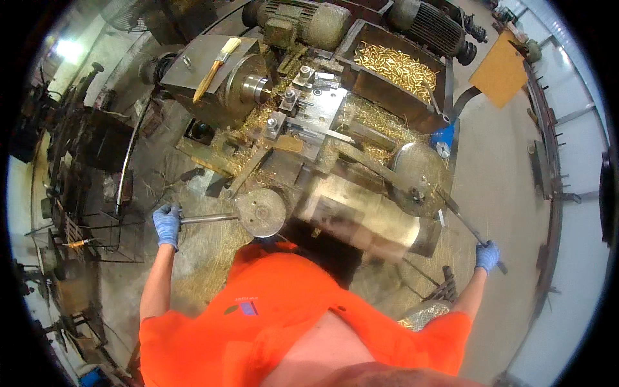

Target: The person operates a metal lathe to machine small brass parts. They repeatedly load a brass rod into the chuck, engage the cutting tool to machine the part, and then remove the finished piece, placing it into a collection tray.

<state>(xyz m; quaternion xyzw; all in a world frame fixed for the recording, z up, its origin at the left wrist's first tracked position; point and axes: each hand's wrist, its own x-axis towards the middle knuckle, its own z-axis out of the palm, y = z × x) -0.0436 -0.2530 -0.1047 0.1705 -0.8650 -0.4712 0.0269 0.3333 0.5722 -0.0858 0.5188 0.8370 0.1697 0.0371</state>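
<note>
In a blue glove, my left hand (167, 225) is closed round the end of a metal lever (209, 218) that runs to a round steel disc (260, 212) on the lathe's near left. Out to the right, my gloved right hand (487, 256) grips a longer lever (461, 216) joined to a larger disc (420, 174). Between them lies the lathe's tool slide (320, 106), with several clamped tool posts (289, 98) across from the chuck (256, 88). Brass shavings (242, 138) lie around the slide. My fingertips are mostly hidden.
A paintbrush (217, 69) lies on the headstock (213, 55). Behind the slide, a metal tray (445, 90) holds many small brass parts (396, 68). Two motors (303, 22) stand at the back. A basket of brass pieces (424, 314) sits low by my right arm. Racks (80, 187) line the left.
</note>
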